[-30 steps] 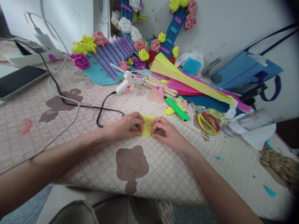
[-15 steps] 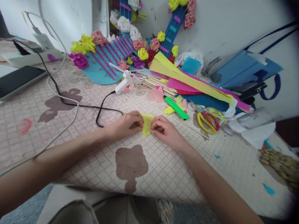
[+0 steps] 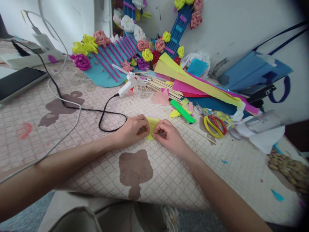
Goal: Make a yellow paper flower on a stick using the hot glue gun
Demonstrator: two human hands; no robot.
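A small piece of yellow crepe paper [image 3: 152, 124] is held low over the patterned tablecloth [image 3: 169, 174], in the middle of the head view. My left hand [image 3: 135, 129] pinches its left edge between thumb and fingers. On the opposite edge, my right hand [image 3: 168, 134] has a similar pinch. The fingertips of both hands are close together near the lower part of the paper, which is partly covered by them. Beyond my left hand lies a white glue gun [image 3: 130, 84] with its black cord looping toward me.
A green utility knife [image 3: 182, 111] and red-yellow scissors [image 3: 213, 125] lie to the right, by thin wooden sticks [image 3: 166, 87] and coloured paper sheets [image 3: 195, 80]. Behind stands a blue guitar shape [image 3: 103, 72] with paper flowers. A white cable [image 3: 77, 120] crosses my left forearm.
My fingertips have come slightly closer together along the lower part of the yellow paper. Less of the paper shows between them. The things around have stayed put.
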